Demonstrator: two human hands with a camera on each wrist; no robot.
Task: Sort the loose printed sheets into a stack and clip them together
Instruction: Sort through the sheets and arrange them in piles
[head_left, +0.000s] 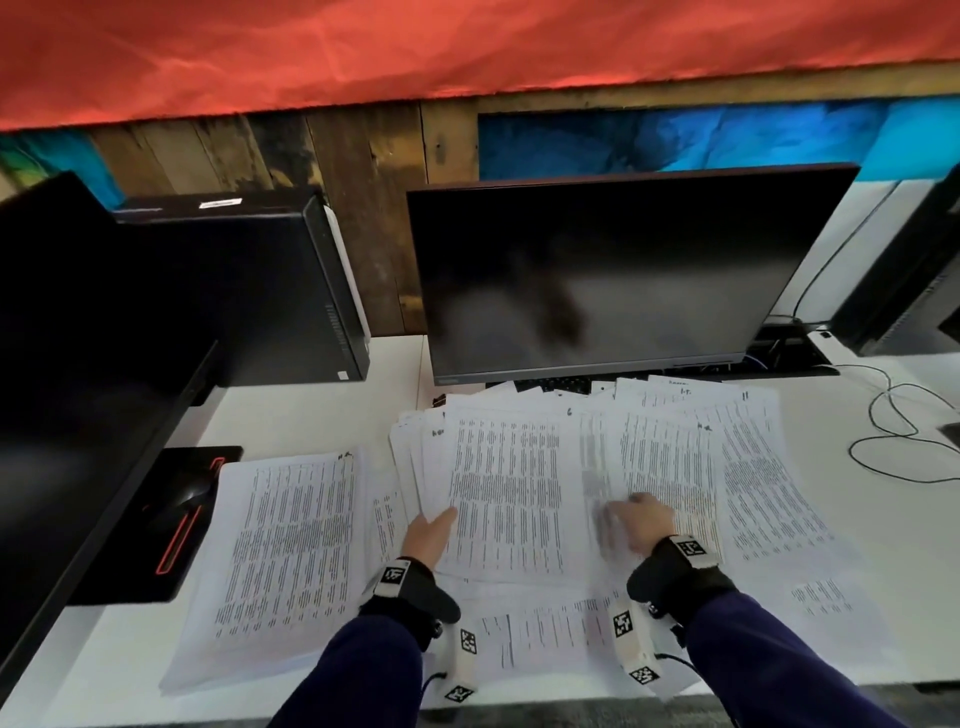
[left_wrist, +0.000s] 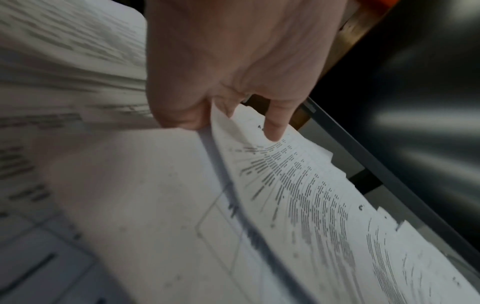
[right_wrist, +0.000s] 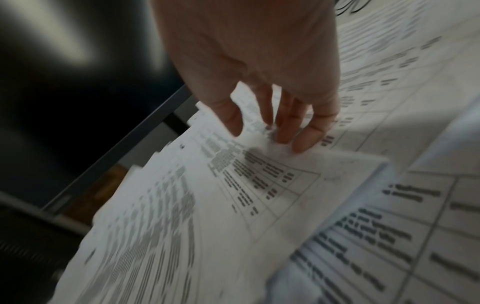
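Thin white printed sheets (head_left: 506, 488), dense with rows of small dark type, fanned loose across a smooth white tabletop (head_left: 904, 597); a squarer pile (head_left: 291, 551) lying apart, outboard of the left thumb. Left hand (head_left: 428, 535) pinching the near-left edge of a sheaf, thumb on top, fingers (left_wrist: 275, 123) curled beneath, paper bowed upward. Right hand (head_left: 636, 525) blurred, fingers (right_wrist: 306, 135) slightly spread and nearly straight, tips pressing flat on a gridded page, gripping nothing. Beyond the fingertips a glossy black monitor (head_left: 613, 280); rough dark wooden wall (head_left: 358, 171), crumpled red cloth (head_left: 415, 47) above; thin grey cable (head_left: 904, 431) looped off to the right.
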